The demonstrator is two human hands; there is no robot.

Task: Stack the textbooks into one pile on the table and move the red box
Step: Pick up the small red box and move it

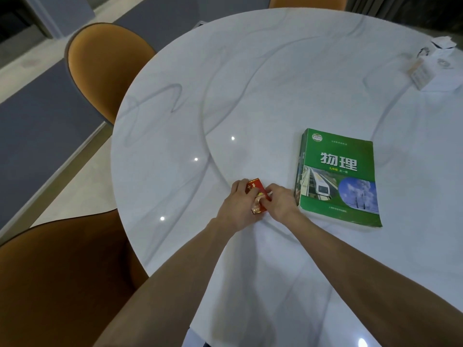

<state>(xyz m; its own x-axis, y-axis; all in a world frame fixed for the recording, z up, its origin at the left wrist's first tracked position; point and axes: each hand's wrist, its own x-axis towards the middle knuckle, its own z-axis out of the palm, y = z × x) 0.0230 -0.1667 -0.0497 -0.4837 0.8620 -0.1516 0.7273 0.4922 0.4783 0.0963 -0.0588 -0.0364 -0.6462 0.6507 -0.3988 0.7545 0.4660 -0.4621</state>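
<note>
A small red box point(256, 187) with gold print lies on the white marble table point(250, 96), near its front left. My left hand point(238, 204) grips its left side and my right hand point(280, 202) grips its right side; both hide much of the box. Just to the right lies a pile of green textbooks point(338, 176), the top cover showing a train and a blue globe picture. Its left spine edge sits a short gap from my right hand.
Orange chairs stand at the left point(105, 68), at the near left point(62, 284) and at the far edge point(308, 1). A white tissue pack with small items point(436, 63) lies at the table's far right. Grey floor lies off the left edge.
</note>
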